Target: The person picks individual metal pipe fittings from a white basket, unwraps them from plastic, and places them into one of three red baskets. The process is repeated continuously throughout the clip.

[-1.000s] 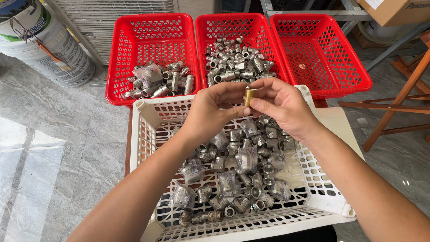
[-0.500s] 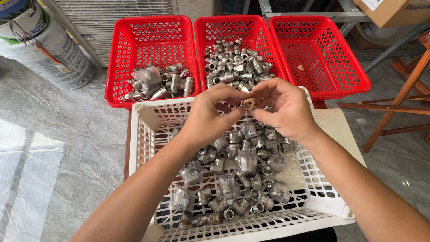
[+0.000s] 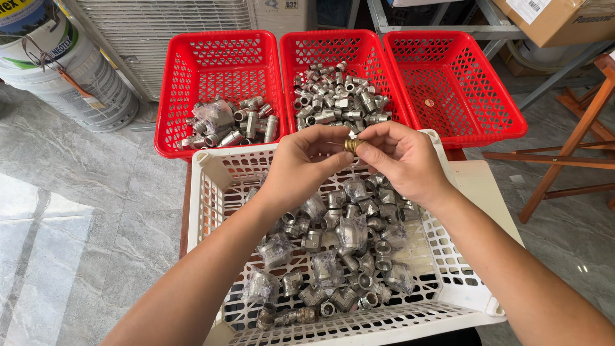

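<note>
A white basket [image 3: 214, 192] holds silver fittings [image 3: 339, 256] (some bagged). Above its far rim, the left hand [image 3: 304, 163] and right hand [image 3: 400, 160] pinch a small brass fitting [image 3: 350, 145] between their fingertips. Beyond stand three red baskets [image 3: 221, 96], two holding fittings.

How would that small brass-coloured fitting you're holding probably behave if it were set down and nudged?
The brass-coloured fitting looks solid metal, so probably rigid and heavy for its size. Its round, ridged body would likely roll. Both the left hand and right hand pinch it.
</note>
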